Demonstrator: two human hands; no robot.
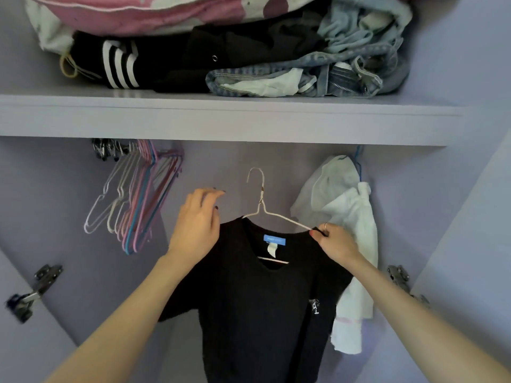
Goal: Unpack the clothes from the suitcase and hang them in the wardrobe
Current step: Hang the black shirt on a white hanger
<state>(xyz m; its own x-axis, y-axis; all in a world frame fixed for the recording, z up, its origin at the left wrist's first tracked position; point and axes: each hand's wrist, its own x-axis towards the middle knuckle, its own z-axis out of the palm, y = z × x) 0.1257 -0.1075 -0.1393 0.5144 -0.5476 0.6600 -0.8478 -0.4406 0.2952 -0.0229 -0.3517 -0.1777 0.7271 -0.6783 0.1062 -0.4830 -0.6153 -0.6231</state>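
Inside a lilac wardrobe (470, 189), a person fits a black T-shirt (257, 299) onto a white wire hanger (262, 208) held below the shelf (221, 117). The right hand (336, 244) pinches the shirt's shoulder against the hanger arm; the left hand (197, 225), fingers loosely curled, rests at the other shoulder. The soft, light fabric likely slips easily, so the stiff hook looks the surest hold.

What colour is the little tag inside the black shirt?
Blue tag, seen in the head view.
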